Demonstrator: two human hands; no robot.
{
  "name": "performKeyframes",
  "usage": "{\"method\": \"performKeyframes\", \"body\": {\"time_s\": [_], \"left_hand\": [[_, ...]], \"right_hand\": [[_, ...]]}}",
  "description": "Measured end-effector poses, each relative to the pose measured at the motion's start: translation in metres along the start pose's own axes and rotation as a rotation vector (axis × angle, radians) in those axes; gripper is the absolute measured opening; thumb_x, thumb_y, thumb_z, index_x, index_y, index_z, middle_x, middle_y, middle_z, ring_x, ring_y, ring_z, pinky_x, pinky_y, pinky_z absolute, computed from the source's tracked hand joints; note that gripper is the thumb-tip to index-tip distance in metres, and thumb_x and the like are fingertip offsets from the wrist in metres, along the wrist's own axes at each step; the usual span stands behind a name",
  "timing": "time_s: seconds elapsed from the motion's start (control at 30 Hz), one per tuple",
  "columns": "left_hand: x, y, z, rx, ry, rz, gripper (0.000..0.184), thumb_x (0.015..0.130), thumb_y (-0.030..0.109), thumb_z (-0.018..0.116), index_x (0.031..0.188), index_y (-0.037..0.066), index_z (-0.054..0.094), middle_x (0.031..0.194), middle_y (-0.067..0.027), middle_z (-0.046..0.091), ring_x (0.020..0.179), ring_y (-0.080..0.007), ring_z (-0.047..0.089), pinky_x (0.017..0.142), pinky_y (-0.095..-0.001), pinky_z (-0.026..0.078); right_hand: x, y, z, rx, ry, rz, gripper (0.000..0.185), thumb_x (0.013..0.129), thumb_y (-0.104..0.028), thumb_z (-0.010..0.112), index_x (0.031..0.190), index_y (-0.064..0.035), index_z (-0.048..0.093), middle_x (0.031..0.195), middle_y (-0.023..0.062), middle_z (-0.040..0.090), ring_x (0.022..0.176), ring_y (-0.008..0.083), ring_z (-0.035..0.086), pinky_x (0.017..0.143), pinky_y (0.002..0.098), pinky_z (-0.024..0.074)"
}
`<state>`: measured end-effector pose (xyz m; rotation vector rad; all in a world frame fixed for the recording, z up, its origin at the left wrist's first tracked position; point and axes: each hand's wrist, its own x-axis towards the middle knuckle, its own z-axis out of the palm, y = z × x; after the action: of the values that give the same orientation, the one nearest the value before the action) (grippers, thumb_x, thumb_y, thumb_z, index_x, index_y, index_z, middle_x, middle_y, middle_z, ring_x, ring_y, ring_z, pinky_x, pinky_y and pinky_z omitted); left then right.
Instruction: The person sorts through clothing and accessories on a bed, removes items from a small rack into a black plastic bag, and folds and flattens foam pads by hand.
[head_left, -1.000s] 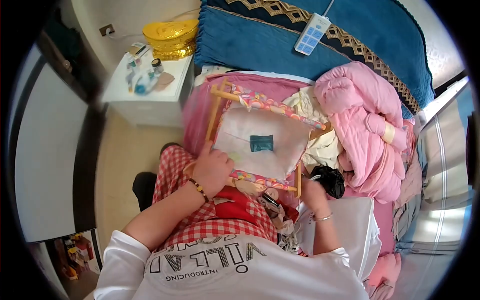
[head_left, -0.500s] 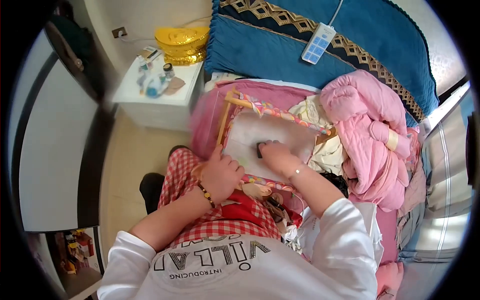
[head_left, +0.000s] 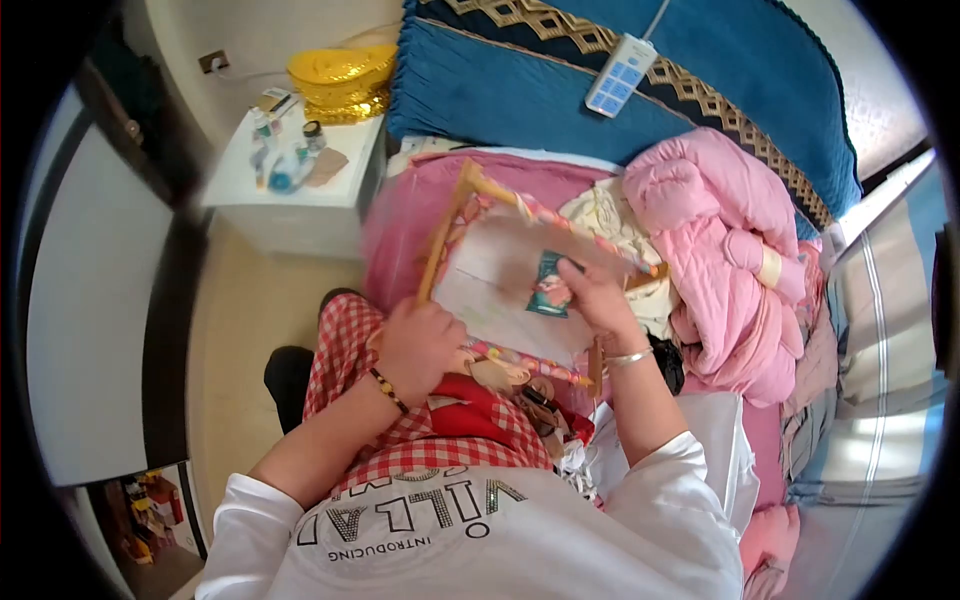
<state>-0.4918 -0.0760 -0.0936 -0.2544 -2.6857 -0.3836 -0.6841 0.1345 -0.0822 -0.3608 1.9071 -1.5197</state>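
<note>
A wooden frame (head_left: 433, 255) with white fabric stretched across it and floral cloth round its edges lies tilted over my lap. My left hand (head_left: 422, 343) is closed round the frame's near left corner. Over the white fabric, my right hand (head_left: 597, 296) pinches a small dark green packet (head_left: 549, 284) between thumb and fingers. A pinkish picture shows on the packet's face. My right wrist is beside the frame's near right corner.
A pink quilt (head_left: 715, 200) is heaped at the right, near a black plastic bag (head_left: 668, 365). At the back lies a power strip (head_left: 621, 76) on a blue headboard (head_left: 500, 85). Bottles stand on a white bedside table (head_left: 225, 180) at the left.
My right hand came from beside the frame, took hold of the green packet on the fabric and lifted it. The packet's pictured face now shows. My left hand stays at the frame's corner.
</note>
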Motion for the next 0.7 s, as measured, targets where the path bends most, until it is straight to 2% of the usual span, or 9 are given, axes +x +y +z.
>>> {"method": "performKeyframes", "body": {"time_s": [0.03, 0.17, 0.27, 0.37, 0.43, 0.5, 0.57, 0.6, 0.7], "left_hand": [[0.000, -0.002, -0.001, 0.001, -0.101, -0.055, 0.017, 0.072, 0.015, 0.052, 0.087, 0.009, 0.058, 0.087, -0.0041, 0.058, 0.092, -0.0212, 0.054, 0.086, -0.0420, 0.040], [0.009, -0.018, 0.000, -0.009, 0.019, -0.070, 0.017, 0.071, 0.012, 0.052, 0.086, 0.008, 0.060, 0.084, -0.0066, 0.059, 0.086, -0.0243, 0.057, 0.075, -0.0374, 0.045], [0.020, -0.024, 0.002, 0.011, 0.076, -0.024, 0.012, 0.071, 0.015, 0.053, 0.081, 0.013, 0.059, 0.078, -0.0034, 0.058, 0.082, -0.0219, 0.056, 0.067, -0.0383, 0.043], [0.039, -0.021, -0.001, 0.024, 0.052, -0.037, 0.012, 0.071, 0.013, 0.054, 0.082, 0.011, 0.058, 0.079, -0.0043, 0.058, 0.083, -0.0238, 0.056, 0.067, -0.0382, 0.044], [0.049, -0.020, -0.003, 0.026, 0.025, -0.023, 0.012, 0.072, 0.012, 0.053, 0.083, 0.009, 0.058, 0.082, -0.0052, 0.058, 0.085, -0.0252, 0.055, 0.069, -0.0380, 0.045], [0.061, -0.017, -0.010, 0.116, -0.197, -0.111, 0.020, 0.074, 0.006, 0.056, 0.093, 0.009, 0.060, 0.089, -0.0067, 0.060, 0.088, -0.0258, 0.056, 0.071, -0.0374, 0.047], [0.068, -0.019, -0.006, 0.120, -0.165, -0.114, 0.021, 0.074, 0.007, 0.058, 0.095, 0.009, 0.060, 0.093, -0.0066, 0.059, 0.092, -0.0255, 0.055, 0.074, -0.0373, 0.047], [0.071, -0.021, -0.005, 0.124, -0.123, -0.129, 0.023, 0.075, 0.008, 0.060, 0.098, 0.009, 0.059, 0.097, -0.0066, 0.058, 0.097, -0.0252, 0.054, 0.077, -0.0372, 0.047], [0.069, -0.022, -0.011, 0.098, -0.066, -0.083, 0.032, 0.074, 0.009, 0.064, 0.105, 0.008, 0.057, 0.109, -0.0081, 0.054, 0.107, -0.0269, 0.049, 0.084, -0.0368, 0.045]], "right_hand": [[-0.017, -0.006, -0.002, 0.184, 0.005, 0.001, 0.028, 0.092, -0.027, 0.054, 0.098, 0.0001, 0.060, 0.083, 0.0023, 0.064, 0.074, 0.0089, 0.058, 0.067, 0.0232, 0.0469], [-0.087, -0.013, -0.034, 0.403, 0.060, -0.142, 0.020, 0.092, -0.019, 0.053, 0.092, 0.0007, 0.059, 0.079, 0.0039, 0.063, 0.068, 0.0095, 0.059, 0.064, 0.0230, 0.0491], [-0.114, 0.035, -0.048, 0.154, 0.144, 0.087, 0.020, 0.089, -0.021, 0.059, 0.089, -0.0011, 0.062, 0.073, -0.0010, 0.061, 0.063, 0.0058, 0.055, 0.057, 0.0203, 0.0449], [-0.126, 0.100, -0.043, 0.001, 0.124, 0.292, 0.024, 0.088, -0.026, 0.060, 0.087, -0.0027, 0.064, 0.069, -0.0037, 0.059, 0.063, 0.0035, 0.052, 0.055, 0.0191, 0.0428], [-0.127, 0.121, -0.043, -0.059, 0.146, 0.317, 0.024, 0.087, -0.027, 0.060, 0.088, -0.0032, 0.065, 0.071, -0.0013, 0.061, 0.064, 0.0073, 0.055, 0.058, 0.0224, 0.0449], [-0.128, 0.141, -0.040, -0.110, 0.153, 0.344, 0.024, 0.086, -0.027, 0.060, 0.089, -0.0037, 0.065, 0.072, 0.0011, 0.062, 0.065, 0.0112, 0.058, 0.060, 0.0257, 0.0471], [-0.128, 0.159, -0.039, -1.141, 0.095, 0.074, 0.023, 0.084, -0.026, 0.061, 0.089, -0.0031, 0.064, 0.084, 0.0088, 0.065, 0.073, 0.0248, 0.062, 0.064, 0.0359, 0.0499], [-0.129, 0.115, -0.022, -1.150, 0.212, 0.281, 0.019, 0.079, -0.021, 0.061, 0.089, -0.0051, 0.063, 0.091, 0.0146, 0.063, 0.082, 0.0330, 0.060, 0.069, 0.0420, 0.0491], [-0.121, 0.092, -0.053, -1.462, 0.699, -0.156, 0.026, 0.068, -0.021, 0.066, 0.090, -0.0092, 0.061, 0.097, 0.0123, 0.057, 0.095, 0.0304, 0.052, 0.079, 0.0435, 0.0428]]}}
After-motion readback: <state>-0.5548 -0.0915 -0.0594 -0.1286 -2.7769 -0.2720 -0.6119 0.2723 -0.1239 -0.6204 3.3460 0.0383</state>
